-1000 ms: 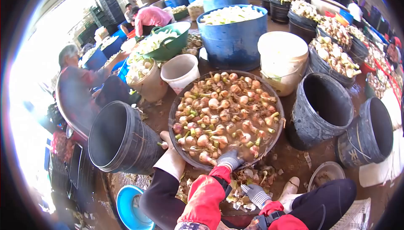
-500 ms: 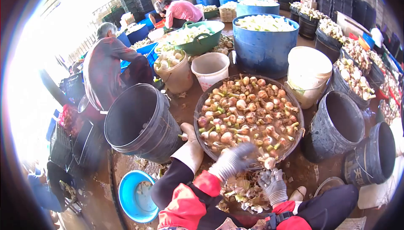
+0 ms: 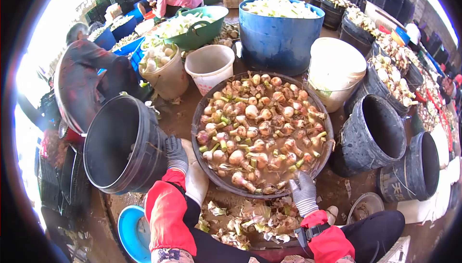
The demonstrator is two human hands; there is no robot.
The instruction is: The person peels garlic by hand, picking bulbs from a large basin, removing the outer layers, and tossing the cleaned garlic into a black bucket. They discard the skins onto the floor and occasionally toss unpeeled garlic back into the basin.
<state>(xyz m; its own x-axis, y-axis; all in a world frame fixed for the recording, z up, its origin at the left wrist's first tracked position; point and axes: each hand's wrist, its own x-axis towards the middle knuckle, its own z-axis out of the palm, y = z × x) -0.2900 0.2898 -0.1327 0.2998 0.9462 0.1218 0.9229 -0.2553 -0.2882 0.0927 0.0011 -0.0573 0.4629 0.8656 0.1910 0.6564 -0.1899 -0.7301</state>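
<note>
My left hand (image 3: pixel 177 155), in a grey striped glove, is beside the dark bucket (image 3: pixel 151 159), between its outer wall and my light boot (image 3: pixel 195 176). Its fingers look stretched out along the bucket, and I see nothing held. At the near right rim of a round dark tub (image 3: pixel 195 138) is my right hand (image 3: pixel 303 191), gloved too, with thumb and fingers apart. A green-stemmed garlic bulb (image 3: pixel 296 165) lies just beyond its fingertips. Muddy water in the tub holds many garlic bulbs (image 3: pixel 251 112) with cut stems.
Garlic peelings (image 3: pixel 250 222) litter the floor below the tub. A blue basin (image 3: pixel 127 234) is at lower left. Dark buckets (image 3: pixel 349 140) stand right, a white bucket (image 3: pixel 332 82) and blue vat (image 3: pixel 276 42) behind. A person (image 3: pixel 84 80) sits at left; others work farther back.
My left hand has moved from above the tub's near edge leftward to the dark bucket. My right hand has risen to the tub rim. The view has shifted right.
</note>
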